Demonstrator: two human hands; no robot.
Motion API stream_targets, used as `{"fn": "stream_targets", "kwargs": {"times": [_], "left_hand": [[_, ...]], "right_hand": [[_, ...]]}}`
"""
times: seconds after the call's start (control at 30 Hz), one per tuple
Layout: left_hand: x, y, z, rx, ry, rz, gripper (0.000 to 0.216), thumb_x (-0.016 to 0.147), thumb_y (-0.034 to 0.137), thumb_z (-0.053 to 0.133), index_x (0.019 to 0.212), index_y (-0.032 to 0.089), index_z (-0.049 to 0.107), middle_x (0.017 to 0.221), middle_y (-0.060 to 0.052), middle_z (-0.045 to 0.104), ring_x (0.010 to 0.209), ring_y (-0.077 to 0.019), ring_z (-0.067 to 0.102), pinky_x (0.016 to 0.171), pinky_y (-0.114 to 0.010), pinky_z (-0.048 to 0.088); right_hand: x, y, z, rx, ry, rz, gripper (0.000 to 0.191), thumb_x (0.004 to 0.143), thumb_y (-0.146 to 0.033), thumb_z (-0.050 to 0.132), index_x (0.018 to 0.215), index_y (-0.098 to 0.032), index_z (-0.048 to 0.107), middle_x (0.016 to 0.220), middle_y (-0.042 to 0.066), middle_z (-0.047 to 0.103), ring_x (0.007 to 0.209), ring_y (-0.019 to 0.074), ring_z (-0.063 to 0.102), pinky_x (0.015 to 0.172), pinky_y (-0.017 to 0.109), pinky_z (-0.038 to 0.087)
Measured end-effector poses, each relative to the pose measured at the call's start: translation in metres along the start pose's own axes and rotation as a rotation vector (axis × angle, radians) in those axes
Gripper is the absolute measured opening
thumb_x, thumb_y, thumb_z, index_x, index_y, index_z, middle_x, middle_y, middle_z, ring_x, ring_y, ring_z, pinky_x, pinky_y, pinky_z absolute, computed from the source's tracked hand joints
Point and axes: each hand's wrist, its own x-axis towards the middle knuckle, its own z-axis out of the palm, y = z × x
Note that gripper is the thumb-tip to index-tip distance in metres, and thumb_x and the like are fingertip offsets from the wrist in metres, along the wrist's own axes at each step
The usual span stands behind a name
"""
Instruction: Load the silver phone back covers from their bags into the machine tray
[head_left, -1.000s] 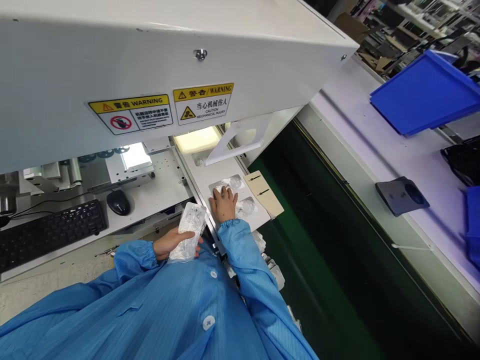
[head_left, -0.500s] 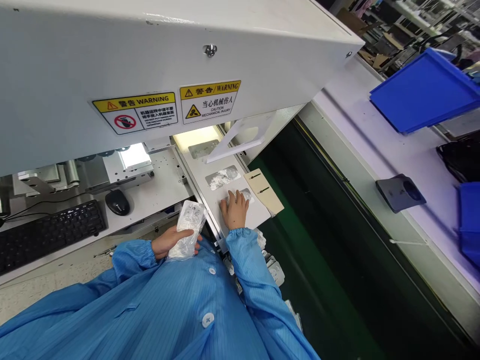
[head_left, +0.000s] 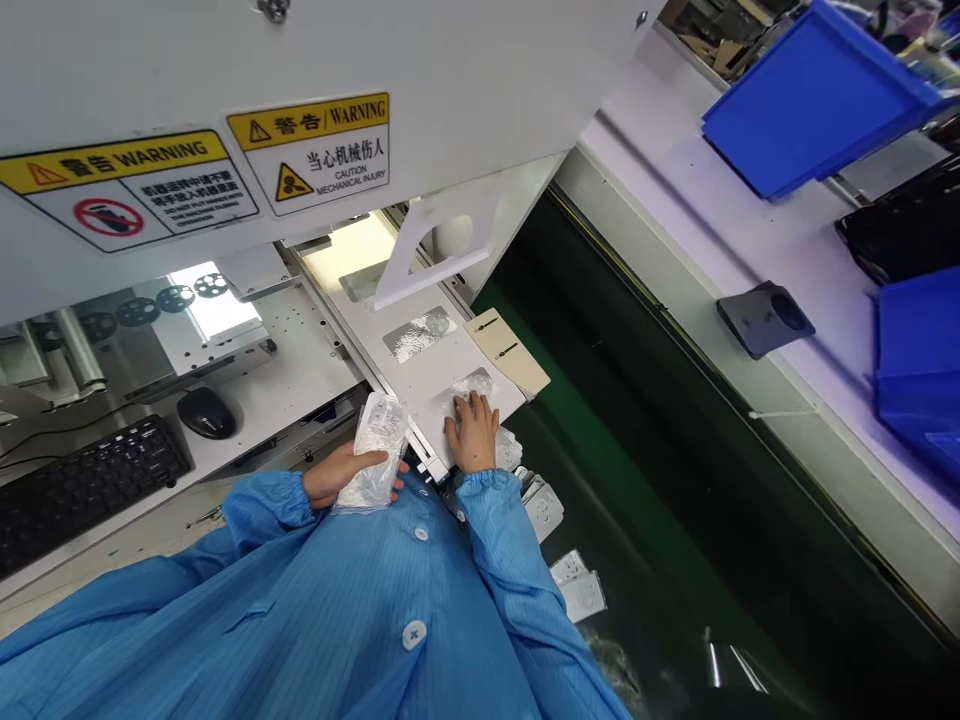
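Observation:
My left hand [head_left: 337, 474] grips a stack of clear, phone-shaped plastic films [head_left: 381, 440] just above my lap, thumb on top and fingertips showing at the far side. On the near end of a white conveyor belt [head_left: 427, 392] lies my right hand [head_left: 474, 436], its fingers slightly spread. Those fingertips rest at the near edge of a single clear film [head_left: 474, 382], which they partly cover. Farther up the belt is a second shiny film [head_left: 417, 336]. A third film [head_left: 360, 283] lies partly hidden behind a white bracket [head_left: 450, 278].
A white machine housing [head_left: 465, 90] with warning labels overhangs the belt. Beside the belt sits a beige card [head_left: 514, 355] with two dark marks. To the left are a mouse [head_left: 206, 413] and keyboard [head_left: 90, 490]. Wrapped stacks [head_left: 581, 592] lie low beside my right arm; a blue bin [head_left: 810, 110] stands right.
The camera view has shifted, so the machine and belt appear farther left and higher. My right hand has drawn back toward me, uncovering more of the nearest film. My left hand keeps its stack.

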Motion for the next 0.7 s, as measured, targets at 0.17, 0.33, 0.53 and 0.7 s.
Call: {"fn": "stream_targets", "kwargs": {"times": [0.17, 0.33, 0.53, 0.7], "left_hand": [[-0.005, 0.001, 0.006, 0.011, 0.019, -0.011, 0.048, 0.073, 0.035, 0.078, 0.111, 0.008, 0.066, 0.1, -0.019, 0.073, 0.081, -0.0296, 0.072, 0.073, -0.043, 0.059], [-0.011, 0.001, 0.005, 0.008, 0.05, -0.011, 0.047, 0.073, 0.035, 0.078, 0.108, 0.007, 0.065, 0.091, -0.018, 0.074, 0.081, -0.0304, 0.072, 0.07, -0.04, 0.059], [-0.011, 0.0, 0.006, -0.012, 0.073, -0.016, 0.043, 0.074, 0.033, 0.078, 0.106, 0.007, 0.064, 0.091, -0.018, 0.074, 0.087, -0.0323, 0.072, 0.071, -0.04, 0.059], [-0.008, 0.0, 0.005, -0.016, 0.063, -0.006, 0.045, 0.073, 0.035, 0.079, 0.107, 0.008, 0.065, 0.09, -0.017, 0.075, 0.088, -0.0324, 0.071, 0.074, -0.042, 0.058]], "right_hand": [[0.006, 0.002, 0.0, 0.021, -0.003, 0.014, 0.046, 0.092, -0.028, 0.045, 0.136, -0.018, 0.051, 0.15, 0.015, 0.037, 0.142, 0.0345, 0.025, 0.113, 0.061, 0.018], [0.009, 0.003, 0.003, 0.067, 0.021, -0.002, 0.047, 0.091, -0.029, 0.046, 0.137, -0.018, 0.049, 0.152, 0.015, 0.035, 0.143, 0.0335, 0.023, 0.114, 0.057, 0.02], [0.011, -0.005, 0.006, 0.102, 0.074, 0.008, 0.046, 0.095, -0.037, 0.044, 0.137, -0.02, 0.049, 0.151, 0.015, 0.035, 0.143, 0.0326, 0.022, 0.114, 0.055, 0.021], [0.013, -0.012, 0.01, 0.052, 0.055, 0.029, 0.047, 0.095, -0.042, 0.045, 0.137, -0.02, 0.05, 0.151, 0.016, 0.036, 0.141, 0.034, 0.025, 0.114, 0.058, 0.017]]}}
